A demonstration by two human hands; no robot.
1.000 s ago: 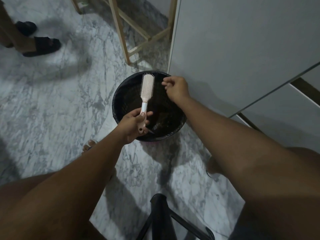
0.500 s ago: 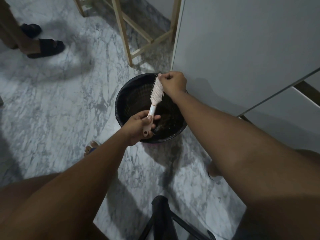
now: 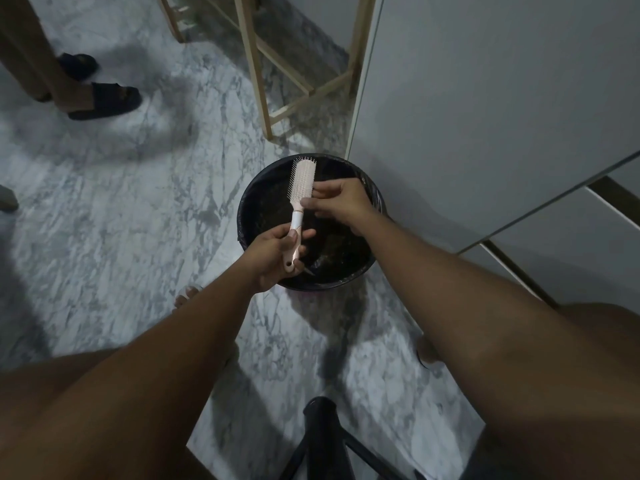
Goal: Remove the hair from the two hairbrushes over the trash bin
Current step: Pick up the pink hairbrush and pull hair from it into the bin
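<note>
The inside of the bin [image 3: 258,206] is dark, and what lies in it cannot be made out. Its right rim is cut off by the right arm and by the edge of a white cabinet [image 3: 485,109]. Hair among the bristles is too fine to see. The middle of the brush [image 3: 304,178] handle is hidden inside the left grip [image 3: 273,256], with only the pink end poking out below. At the bottom edge a black stand [image 3: 322,441] is cropped, and at the top left a second person shows only as lower legs and dark slippers [image 3: 104,100] on the marble floor [image 3: 121,209].

The left grip is curled tight around the handle and holds the brush over the bin, head pointing away, bristles turned to the left. The right grip [image 3: 343,202] is bent in, its thumb and forefinger pinching the lower right edge of the brush head, just above the neck. The other fingers are curled behind. Whether any hair is caught between the fingertips cannot be told. A wooden frame [image 3: 256,67] stands beyond the bin.
</note>
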